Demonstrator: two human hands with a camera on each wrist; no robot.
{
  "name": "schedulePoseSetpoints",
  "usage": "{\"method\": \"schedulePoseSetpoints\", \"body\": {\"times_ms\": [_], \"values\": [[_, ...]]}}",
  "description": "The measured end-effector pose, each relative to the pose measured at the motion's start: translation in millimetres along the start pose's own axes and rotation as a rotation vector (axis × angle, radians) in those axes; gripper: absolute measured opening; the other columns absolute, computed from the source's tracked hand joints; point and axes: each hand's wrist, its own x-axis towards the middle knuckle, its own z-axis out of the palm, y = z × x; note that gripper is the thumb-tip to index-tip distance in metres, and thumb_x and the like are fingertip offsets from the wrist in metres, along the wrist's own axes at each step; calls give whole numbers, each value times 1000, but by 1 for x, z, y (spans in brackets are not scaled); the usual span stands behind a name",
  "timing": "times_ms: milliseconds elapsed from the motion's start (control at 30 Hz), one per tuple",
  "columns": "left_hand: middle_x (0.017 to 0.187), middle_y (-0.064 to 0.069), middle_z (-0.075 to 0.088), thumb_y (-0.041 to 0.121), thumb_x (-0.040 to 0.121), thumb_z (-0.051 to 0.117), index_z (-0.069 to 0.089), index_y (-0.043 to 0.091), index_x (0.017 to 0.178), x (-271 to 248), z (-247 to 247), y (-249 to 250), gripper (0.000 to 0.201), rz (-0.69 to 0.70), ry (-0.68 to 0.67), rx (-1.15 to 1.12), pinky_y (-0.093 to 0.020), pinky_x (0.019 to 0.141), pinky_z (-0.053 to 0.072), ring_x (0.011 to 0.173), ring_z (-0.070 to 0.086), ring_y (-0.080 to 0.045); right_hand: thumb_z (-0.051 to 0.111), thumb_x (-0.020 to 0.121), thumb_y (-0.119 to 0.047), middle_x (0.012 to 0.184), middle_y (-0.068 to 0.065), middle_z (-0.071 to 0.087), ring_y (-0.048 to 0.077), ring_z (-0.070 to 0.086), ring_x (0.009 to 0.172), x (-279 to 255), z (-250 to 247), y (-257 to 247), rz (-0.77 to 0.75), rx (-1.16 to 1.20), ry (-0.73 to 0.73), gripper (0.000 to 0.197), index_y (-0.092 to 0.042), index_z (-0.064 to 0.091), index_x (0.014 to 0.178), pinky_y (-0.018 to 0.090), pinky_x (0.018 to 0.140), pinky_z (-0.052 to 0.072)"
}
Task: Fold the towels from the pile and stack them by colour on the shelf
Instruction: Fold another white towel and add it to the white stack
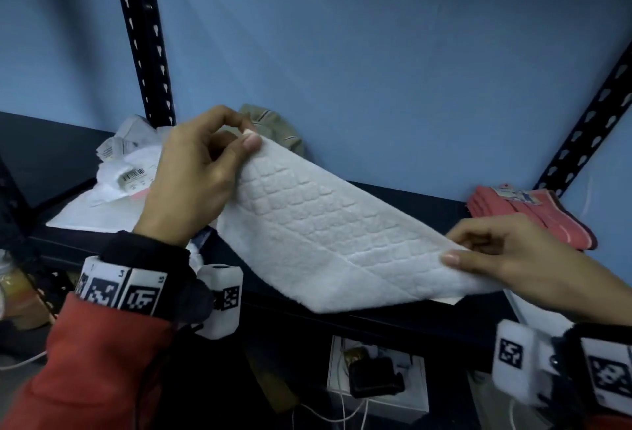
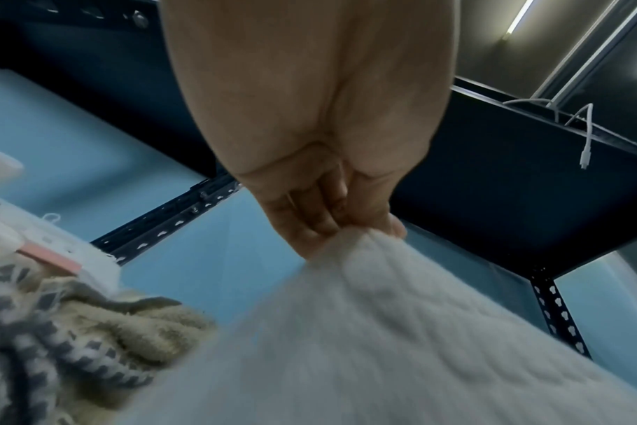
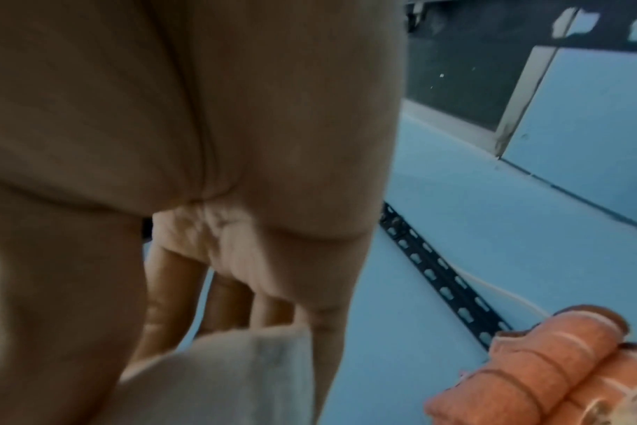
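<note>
So we've got the white towel [image 1: 328, 241] held up in the air in front of the dark shelf [image 1: 393, 200], stretched between both hands and sagging a bit in the middle, with a waffle-ish grid texture on the upper part. Our left hand [image 1: 195, 176] has the top left corner pinched between thumb and index fingertip, and the other fingers are curled in toward the palm; the left wrist view shows those fingers [image 2: 310, 212] bunched tight right where the fabric starts. Our right hand [image 1: 506, 255] is lower and off to the right, thumb flat on top of the towel's other corner and the curled fingers tucked behind it, so that corner is clamped too; in the right wrist view we can see the fingers [image 3: 233, 299] running down behind the cloth edge. Back on the shelf, the pile of white towels [image 1: 113, 190] with paper tags sits at the left, touching a crumpled beige towel [image 1: 273, 125] against the blue wall. The folded pink towels [image 1: 533, 217] are stacked at the far right of the same shelf, well apart from the pile.
</note>
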Motion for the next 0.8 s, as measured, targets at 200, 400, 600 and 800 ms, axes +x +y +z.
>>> {"method": "schedulePoseSetpoints", "body": {"times_ms": [200, 400, 600, 800], "values": [[75, -9, 68, 17, 90, 74, 73, 28, 110, -3, 13, -14, 22, -23, -225, 24, -37, 70, 53, 67, 61, -28, 76, 87, -15, 77, -4, 76, 17, 71, 77, -15, -23, 27, 189, -194, 67, 23, -35, 77, 75, 41, 79, 54], [81, -2, 69, 17, 87, 79, 76, 15, 95, 18, 35, -8, 9, 39, -50, 187, -23, 70, 48, 71, 62, -18, 74, 90, -20, 69, 3, 65, 21, 58, 69, -17, -28, 39, 257, -395, 454, 26, -21, 64, 66, 33, 59, 39], [77, -3, 69, 38, 94, 64, 72, 25, 102, 54, 61, -3, 17, 64, 18, 296, -41, 72, 55, 73, 67, -28, 61, 98, -20, 74, -1, 62, 20, 62, 72, -13, -25, 31, 29, -334, 948, 20, -8, 58, 83, 32, 63, 40], [72, -18, 75, 5, 94, 69, 67, -4, 101, 22, 60, -28, 12, -376, -225, -92, -37, 62, 64, 67, 77, -24, 81, 82, -15, 81, -6, 71, 23, 66, 76, -11, -2, 63, 171, -324, 581, 28, -23, 61, 65, 44, 75, 53]]}}
